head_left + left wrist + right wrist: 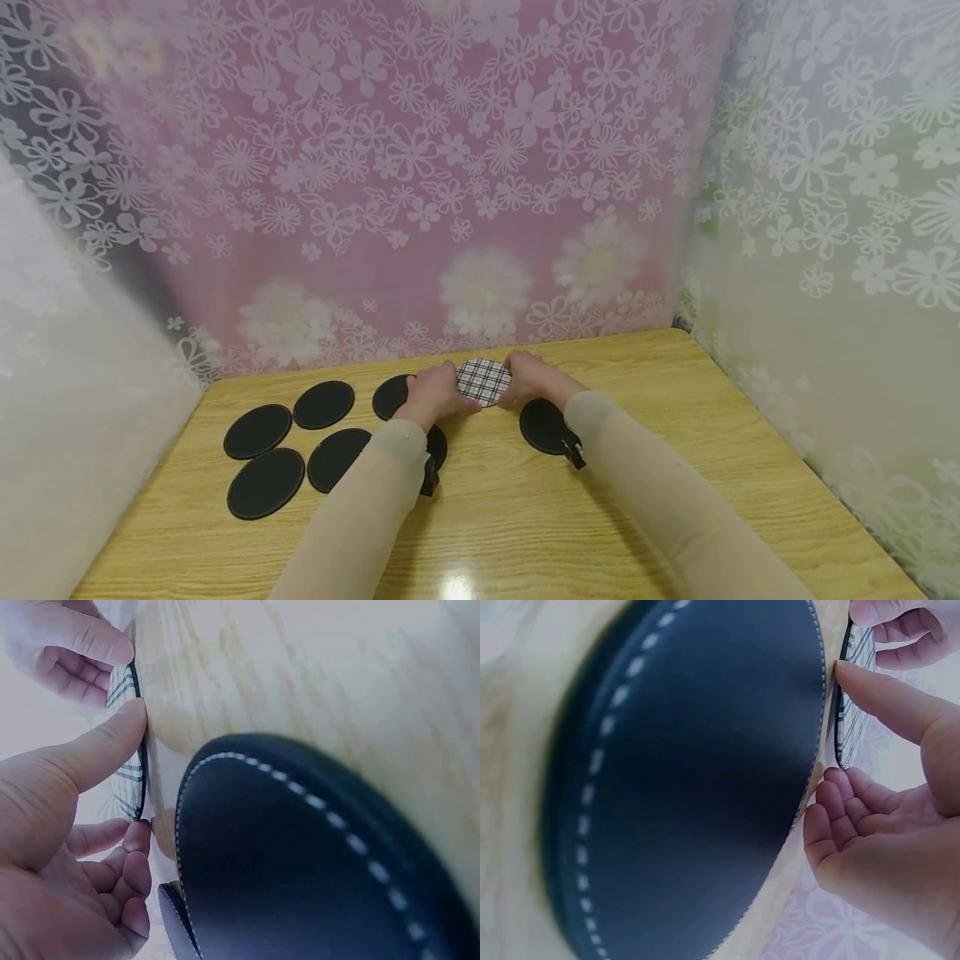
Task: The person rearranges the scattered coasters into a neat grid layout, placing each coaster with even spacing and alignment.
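A round coaster with a black-and-white checked face [482, 382] is between my two hands near the back of the table. My left hand [437, 395] grips its left edge, thumb on the near side and fingers at the far side. On the opposite edge, my right hand [536, 377] grips it the same way. The wrist views show the checked coaster's thin black rim [141, 776] close to the wood. Below my right wrist lies a black coaster [542, 427] with white edge stitching [583, 855]. Another black coaster [438, 447] is partly hidden by my left wrist.
Several more black coasters lie flat on the wooden table [495, 533] to the left, among them one at the front left [266, 483] and one near the back [324, 405]. A pink flowered curtain [420, 167] hangs behind, and a pale one [840, 250] borders the right side.
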Tool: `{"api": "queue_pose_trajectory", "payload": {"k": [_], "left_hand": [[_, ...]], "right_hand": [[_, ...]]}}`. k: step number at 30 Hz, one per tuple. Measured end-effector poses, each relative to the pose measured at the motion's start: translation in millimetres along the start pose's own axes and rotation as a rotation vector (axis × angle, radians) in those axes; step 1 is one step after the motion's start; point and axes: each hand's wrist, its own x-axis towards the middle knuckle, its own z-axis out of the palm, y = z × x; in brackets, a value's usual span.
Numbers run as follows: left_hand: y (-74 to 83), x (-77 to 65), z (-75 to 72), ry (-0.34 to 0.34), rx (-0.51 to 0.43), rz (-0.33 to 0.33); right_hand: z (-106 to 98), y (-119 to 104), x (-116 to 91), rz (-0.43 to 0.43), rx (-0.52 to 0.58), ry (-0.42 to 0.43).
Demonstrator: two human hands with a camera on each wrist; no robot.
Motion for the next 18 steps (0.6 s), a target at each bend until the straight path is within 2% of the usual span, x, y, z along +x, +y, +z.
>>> {"api": "queue_pose_trajectory", "payload": {"k": [10,18], "left_hand": [[0.7,-4.8,1.4,0.002,-0.017,0.017],[2.5,0.1,-0.8,0.033,-0.069,0.042]], "right_hand": [[0.9,4.7,-6.4,-0.04,0.111,0.011],[-3.2,8.9,-8.5,-0.035,0.172,0.043]]}}
